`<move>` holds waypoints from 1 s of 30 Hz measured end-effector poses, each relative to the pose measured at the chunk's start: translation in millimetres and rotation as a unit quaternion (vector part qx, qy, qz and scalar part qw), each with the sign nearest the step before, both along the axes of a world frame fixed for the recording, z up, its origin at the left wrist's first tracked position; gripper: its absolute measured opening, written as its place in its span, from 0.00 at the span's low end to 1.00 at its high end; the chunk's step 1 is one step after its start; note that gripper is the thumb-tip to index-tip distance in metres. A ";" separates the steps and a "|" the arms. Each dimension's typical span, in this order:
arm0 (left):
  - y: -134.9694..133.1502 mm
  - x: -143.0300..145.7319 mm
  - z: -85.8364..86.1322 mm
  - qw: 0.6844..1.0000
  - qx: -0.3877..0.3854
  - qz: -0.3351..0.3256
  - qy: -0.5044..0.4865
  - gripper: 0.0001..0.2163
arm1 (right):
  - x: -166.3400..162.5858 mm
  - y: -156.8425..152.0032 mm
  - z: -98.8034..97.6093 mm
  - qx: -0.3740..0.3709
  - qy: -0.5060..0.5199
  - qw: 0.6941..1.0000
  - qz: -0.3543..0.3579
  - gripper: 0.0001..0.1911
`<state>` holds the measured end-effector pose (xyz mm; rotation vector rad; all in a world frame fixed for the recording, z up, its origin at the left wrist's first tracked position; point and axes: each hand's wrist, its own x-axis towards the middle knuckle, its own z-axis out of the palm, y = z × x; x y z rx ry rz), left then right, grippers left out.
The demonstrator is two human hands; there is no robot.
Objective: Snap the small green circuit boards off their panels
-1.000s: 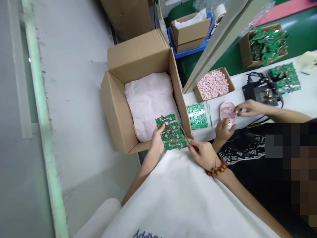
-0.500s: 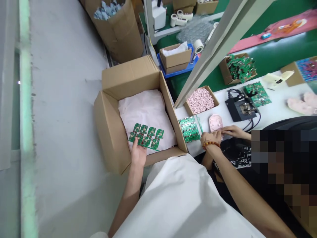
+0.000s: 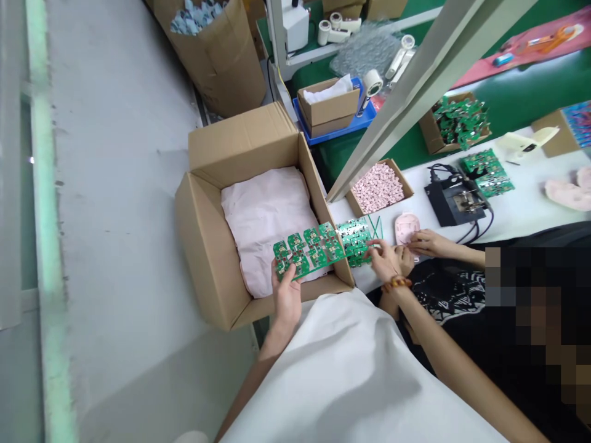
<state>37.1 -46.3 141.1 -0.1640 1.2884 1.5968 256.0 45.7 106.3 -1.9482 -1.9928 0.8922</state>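
Observation:
My left hand grips a panel of green circuit boards by its near left end, thumb on top. The panel is held tilted above the cardboard box, its right end over the box's right wall. My right hand, with a beaded bracelet at the wrist, is over the white table beside a stack of circuit board panels. Its fingers are apart and point toward the stack and the held panel; I see nothing held in them. White sheeting covers the box's contents.
On my right, a co-worker's hand is at a pink plastic shell. Beyond are a box of small pink parts, a black device with cables and a box of loose green boards. A slanted metal post rises beside the box.
My left hand has moved right with the panel, from over the sheeting to the box's right wall. My right hand has shifted left, away from the pink shell, and its fingers have spread.

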 end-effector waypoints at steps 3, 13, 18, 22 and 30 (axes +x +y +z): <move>-5.9 19.3 3.0 0.995 0.006 -0.055 0.081 0.28 | -29.7 -28.3 15.7 -0.127 0.277 0.947 -0.097 0.27; -16.2 -9.6 4.4 0.961 0.097 -0.258 0.033 0.21 | -53.0 -37.4 51.9 -0.192 0.534 0.783 -0.254 0.27; 9.8 -17.3 16.4 0.946 -0.005 -0.314 -0.079 0.25 | -55.4 -52.4 64.3 -0.189 0.387 0.899 -0.073 0.24; 3.0 -6.9 24.1 0.945 -0.002 -0.319 0.074 0.26 | -48.1 -50.6 74.5 -0.061 0.273 0.960 -0.028 0.18; 9.0 -9.4 46.0 0.925 -0.012 -0.355 0.138 0.23 | -42.3 -33.3 84.2 -0.127 0.322 0.938 0.010 0.21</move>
